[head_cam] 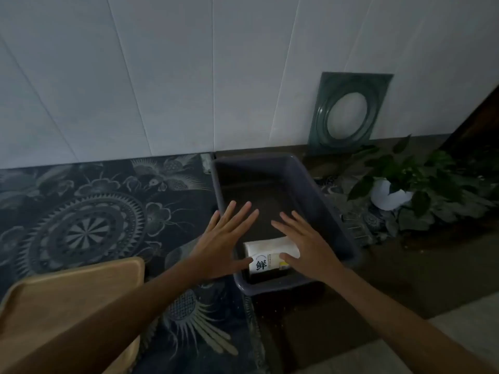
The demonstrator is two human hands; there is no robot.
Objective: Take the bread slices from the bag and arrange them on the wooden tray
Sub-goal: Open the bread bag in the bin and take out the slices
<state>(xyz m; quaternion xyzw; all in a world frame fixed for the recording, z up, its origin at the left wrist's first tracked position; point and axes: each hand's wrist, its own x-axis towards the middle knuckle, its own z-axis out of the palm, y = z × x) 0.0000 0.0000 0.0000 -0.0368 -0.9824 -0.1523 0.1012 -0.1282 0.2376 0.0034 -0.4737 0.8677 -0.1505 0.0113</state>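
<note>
A white bread bag [266, 253] with a printed label lies at the near end of a dark grey plastic bin [328, 211]. My left hand [225, 240] hovers flat over the bin's left rim, fingers spread, its thumb close to the bag. My right hand [306, 242] is spread flat just right of the bag, partly over it. Neither hand holds anything. A light wooden tray [67, 298] sits at the lower left, partly covered by my left forearm. No loose bread slices are visible.
A dark patterned cloth [94, 211] covers the surface left of the bin. A potted green plant [405, 190] stands to the right. A square glass dish [348, 112] leans against the white tiled wall behind the bin.
</note>
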